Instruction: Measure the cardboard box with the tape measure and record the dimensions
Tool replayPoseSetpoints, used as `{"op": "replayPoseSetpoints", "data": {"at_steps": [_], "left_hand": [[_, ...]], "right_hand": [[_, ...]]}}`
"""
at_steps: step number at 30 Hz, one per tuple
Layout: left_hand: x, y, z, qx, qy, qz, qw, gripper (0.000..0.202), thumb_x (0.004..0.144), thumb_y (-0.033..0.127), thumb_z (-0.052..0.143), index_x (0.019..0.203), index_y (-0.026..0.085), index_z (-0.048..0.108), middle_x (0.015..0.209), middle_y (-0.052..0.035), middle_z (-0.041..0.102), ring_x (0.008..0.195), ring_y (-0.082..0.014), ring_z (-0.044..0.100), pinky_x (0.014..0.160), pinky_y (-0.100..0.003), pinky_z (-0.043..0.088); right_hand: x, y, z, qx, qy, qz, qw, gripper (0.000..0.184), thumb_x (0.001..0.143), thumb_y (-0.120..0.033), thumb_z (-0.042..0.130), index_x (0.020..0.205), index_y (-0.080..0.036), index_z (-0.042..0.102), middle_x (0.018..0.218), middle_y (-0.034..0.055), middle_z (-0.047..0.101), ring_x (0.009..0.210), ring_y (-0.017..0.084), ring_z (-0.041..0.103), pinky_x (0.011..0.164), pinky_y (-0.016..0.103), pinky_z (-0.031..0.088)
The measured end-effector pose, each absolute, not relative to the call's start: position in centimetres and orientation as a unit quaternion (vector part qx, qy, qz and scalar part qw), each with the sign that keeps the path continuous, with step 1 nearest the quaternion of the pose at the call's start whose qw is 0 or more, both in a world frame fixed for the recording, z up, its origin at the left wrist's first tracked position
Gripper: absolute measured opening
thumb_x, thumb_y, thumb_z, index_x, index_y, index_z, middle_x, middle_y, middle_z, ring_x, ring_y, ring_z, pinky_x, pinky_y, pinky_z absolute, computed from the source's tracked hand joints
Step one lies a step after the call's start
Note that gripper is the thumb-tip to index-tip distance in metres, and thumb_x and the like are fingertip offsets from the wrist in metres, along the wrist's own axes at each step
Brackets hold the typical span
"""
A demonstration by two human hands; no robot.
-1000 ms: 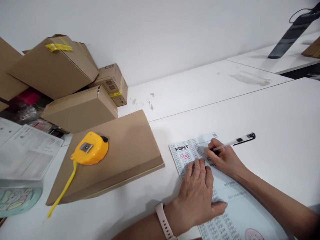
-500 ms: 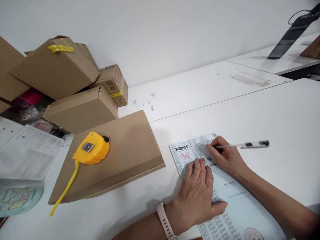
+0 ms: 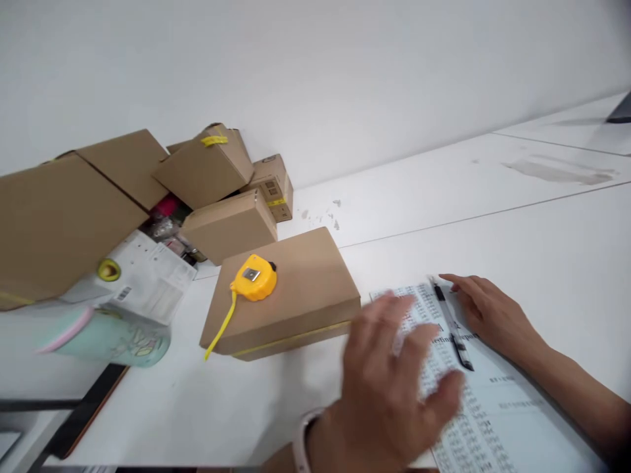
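A printed sheet [image 3: 493, 407] lies on the white table [image 3: 517, 230] at the lower right. A clear pen with black ends [image 3: 451, 325] lies loose across the sheet. My right hand [image 3: 488, 312] rests flat on the sheet just right of the pen, fingers stretched out and holding nothing. My left hand [image 3: 389, 387], with a pale watch strap at the wrist, hovers blurred above the sheet's left edge with fingers spread and empty. Left of it a yellow tape measure [image 3: 254, 279], its tape trailing out, sits on a flat cardboard box [image 3: 305, 289].
Several cardboard boxes [image 3: 207, 167] are piled against the wall at the left, a large one [image 3: 54, 223] nearest. Printed papers [image 3: 148, 276] and a mint-green bottle [image 3: 108, 335] lie in front of them. A dark strip [image 3: 83, 414] marks the table's near-left edge.
My right hand has let go of the pen, which now lies on the sheet. My left hand has lifted off the paper. The view has swung left and pulled back.
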State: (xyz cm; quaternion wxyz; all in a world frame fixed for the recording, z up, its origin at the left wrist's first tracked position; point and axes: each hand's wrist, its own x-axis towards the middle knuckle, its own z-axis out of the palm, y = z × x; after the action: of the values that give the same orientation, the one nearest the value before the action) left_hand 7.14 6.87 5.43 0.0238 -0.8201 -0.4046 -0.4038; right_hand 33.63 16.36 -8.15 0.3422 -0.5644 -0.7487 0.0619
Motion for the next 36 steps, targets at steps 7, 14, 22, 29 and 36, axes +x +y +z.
{"op": "replayPoseSetpoints", "data": {"at_steps": [7, 14, 22, 29, 36], "left_hand": [[-5.2, 11.4, 9.5, -0.591, -0.683, -0.429, 0.001, 0.063, 0.074, 0.038, 0.078, 0.127, 0.017, 0.052, 0.147, -0.0207, 0.05, 0.143, -0.0414, 0.035, 0.118, -0.062, 0.022], [-6.2, 9.8, 10.8, -0.538, -0.626, -0.505, -0.253, 0.054, 0.078, 0.056, 0.062, 0.117, 0.021, 0.053, 0.112, -0.0124, 0.068, 0.096, -0.0293, 0.064, 0.085, -0.044, 0.051], [-3.1, 7.2, 12.3, -0.508, -0.459, -0.48, -0.549, 0.052, 0.082, 0.064, 0.051, 0.101, 0.017, 0.06, 0.078, -0.0064, 0.068, 0.05, -0.0125, 0.053, 0.045, -0.023, 0.033], [-5.9, 7.3, 12.1, -0.501, -0.451, -0.477, -0.563, 0.049, 0.081, 0.057, 0.065, 0.109, 0.017, 0.062, 0.082, -0.0045, 0.07, 0.053, -0.0107, 0.055, 0.046, -0.02, 0.034], [-16.5, 9.3, 13.3, -0.489, -0.516, -0.493, -0.501, 0.039, 0.084, 0.052, 0.07, 0.096, 0.015, 0.066, 0.073, -0.0016, 0.067, 0.049, -0.0083, 0.049, 0.043, -0.019, 0.033]], "right_hand": [[33.3, 15.9, -7.2, -0.581, -0.726, 0.051, 0.365, 0.028, 0.098, -0.03, 0.045, 0.121, -0.029, 0.061, 0.103, 0.0153, 0.072, 0.087, 0.034, 0.068, 0.063, 0.042, 0.048], [30.6, 13.3, -1.7, -0.567, -0.676, 0.023, 0.47, 0.028, 0.098, -0.051, 0.045, 0.11, -0.034, 0.064, 0.1, 0.0166, 0.066, 0.087, 0.04, 0.062, 0.058, 0.047, 0.043], [20.0, 11.0, 9.0, -0.401, -0.675, 0.502, 0.362, 0.067, 0.096, -0.075, 0.029, 0.081, -0.023, 0.068, 0.083, 0.0094, 0.068, 0.068, 0.021, 0.055, 0.063, 0.037, 0.049], [15.5, 11.2, 11.0, -0.359, -0.621, 0.61, 0.336, 0.06, 0.087, -0.079, 0.048, 0.068, -0.022, 0.052, 0.074, 0.0028, 0.054, 0.067, 0.017, 0.046, 0.062, 0.032, 0.041], [17.9, 18.4, 8.4, -0.407, -0.594, 0.529, 0.449, 0.053, 0.086, -0.07, 0.057, 0.067, -0.022, 0.046, 0.072, -0.0006, 0.045, 0.067, 0.015, 0.039, 0.064, 0.031, 0.039]]}}
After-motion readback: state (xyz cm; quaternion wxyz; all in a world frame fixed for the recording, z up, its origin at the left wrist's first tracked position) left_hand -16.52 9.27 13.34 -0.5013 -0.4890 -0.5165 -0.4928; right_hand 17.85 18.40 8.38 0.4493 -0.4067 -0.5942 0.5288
